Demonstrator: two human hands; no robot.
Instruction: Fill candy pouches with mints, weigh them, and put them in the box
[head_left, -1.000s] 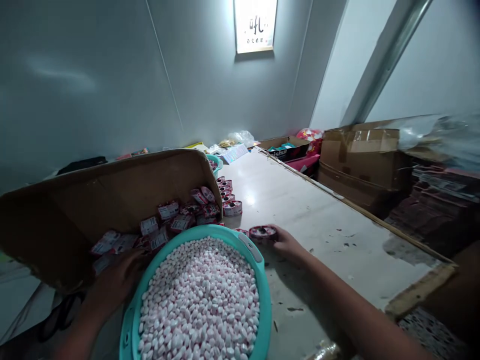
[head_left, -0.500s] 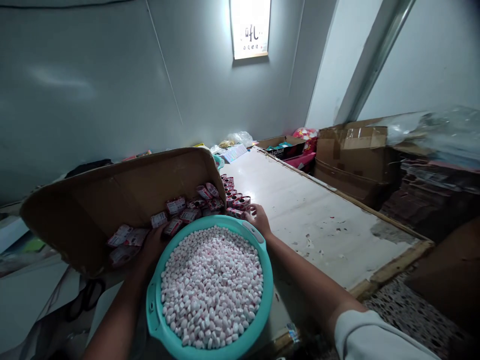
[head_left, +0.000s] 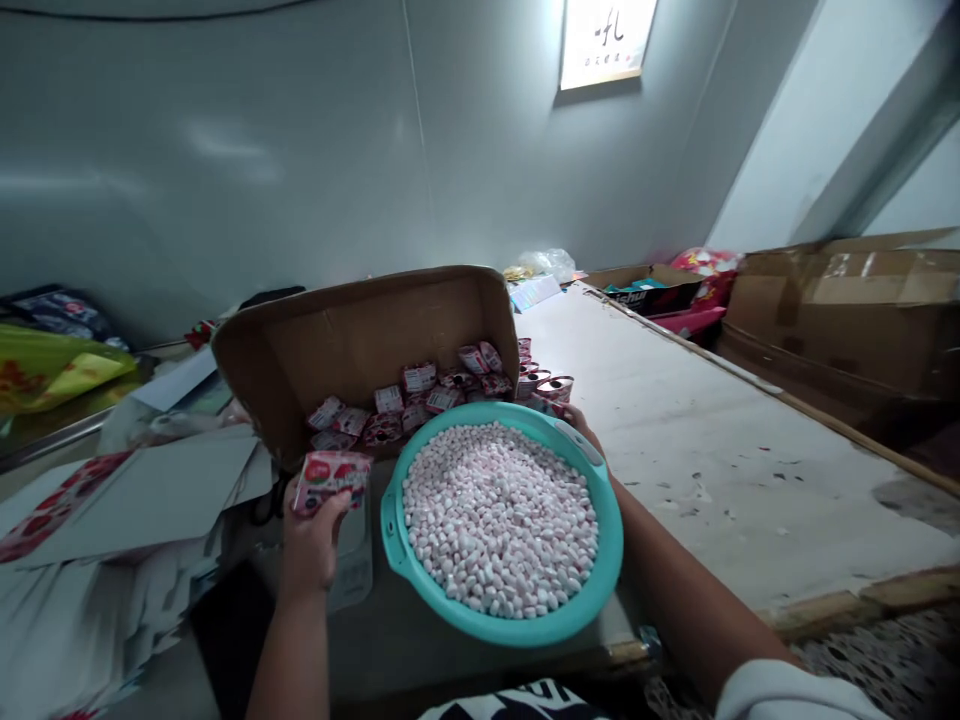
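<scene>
My left hand [head_left: 319, 530] is closed on a small red carton [head_left: 332, 482] with printed fruit, held in front of the cardboard box. Beside it stands a turquoise basin [head_left: 616, 540] full of small white and pinkish tablets [head_left: 499, 520]. My right hand [head_left: 589, 432] is at the basin's far right rim, next to a row of small red cartons [head_left: 553, 388] on the table; its fingertips are mostly hidden. Behind the basin, the tipped cardboard box [head_left: 360, 335] holds several similar cartons [head_left: 442, 397].
A clear plastic container [head_left: 352, 560] sits below my left hand. Stacked white card sheets [head_left: 150, 500] and a yellow-green bag [head_left: 60, 375] lie at the left. The white table [head_left: 690, 440] stretches right, with large cardboard boxes [head_left: 840, 320] beyond its edge.
My left hand has come out of the cardboard box and left of the basin, now with a carton in it. The view has turned left; my right hand stays by the carton row.
</scene>
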